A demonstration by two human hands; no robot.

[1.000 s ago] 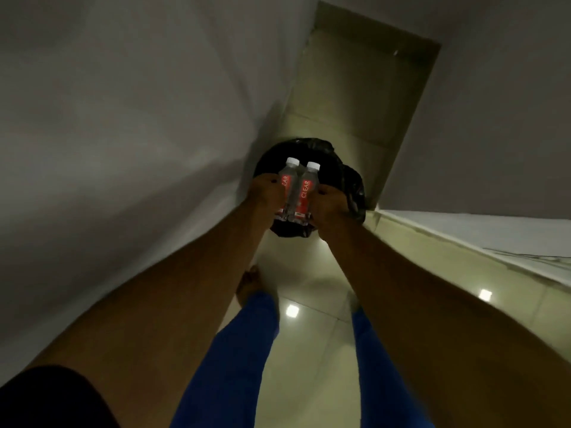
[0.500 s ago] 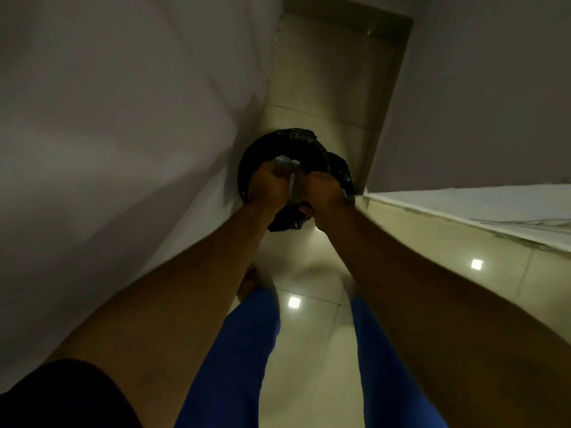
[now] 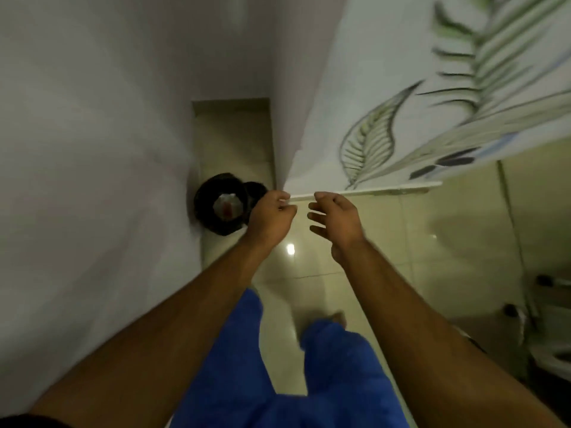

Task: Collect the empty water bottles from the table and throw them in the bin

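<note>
Left hand [image 3: 269, 216]: empty, fingers loosely curled, raised in front of the body.
Right hand [image 3: 335, 218]: empty, fingers spread, just beside the left hand, not touching it.
Bottles [image 3: 227, 206]: inside the bin, left of and beyond the left hand.
Bin [image 3: 206, 201]: black-lined, on the floor against the wall, partly hidden by the left hand.

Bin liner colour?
Black liner, head view; bottles lie inside.

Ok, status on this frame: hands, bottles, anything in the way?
Left hand empty, right hand empty, fingers spread. Bottles lying inside the black-lined bin. Leaf-print curtain hangs right of the bin, blocking nothing.
</note>
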